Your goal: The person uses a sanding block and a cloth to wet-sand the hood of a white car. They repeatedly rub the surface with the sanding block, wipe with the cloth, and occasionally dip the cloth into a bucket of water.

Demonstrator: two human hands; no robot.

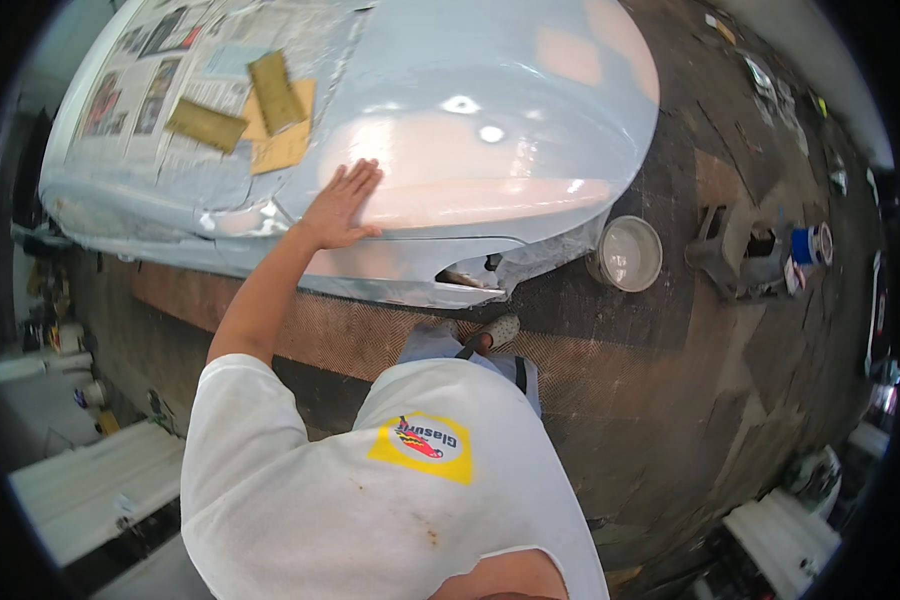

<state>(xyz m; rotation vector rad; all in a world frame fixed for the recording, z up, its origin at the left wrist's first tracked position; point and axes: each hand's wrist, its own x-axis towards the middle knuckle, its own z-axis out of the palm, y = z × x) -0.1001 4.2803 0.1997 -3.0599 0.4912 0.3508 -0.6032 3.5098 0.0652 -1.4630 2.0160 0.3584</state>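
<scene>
My left hand (pixel 345 207) lies flat, palm down, on the wet-looking car hood (pixel 440 80), with its fingers stretched out and thumb apart. Beneath and beside it is a pale pink patch (pixel 420 150) on the grey-blue surface. It holds nothing. Beyond the hand, two olive-brown rectangular pads (pixel 276 92) (pixel 207 125) rest up by the windshield, one partly on a tan sheet (pixel 282 152). Newspaper (pixel 120 100) covers the windshield area under them. My right hand is out of the picture.
On the floor right of the car's front corner stands a round bucket (pixel 630 254) with cloudy liquid. Farther right, a grey stool (pixel 735 250) has a blue can (pixel 812 245) beside or on it. Clear plastic sheeting (pixel 550 255) hangs by the headlight opening (pixel 470 275). White panels (pixel 100 490) lie at left.
</scene>
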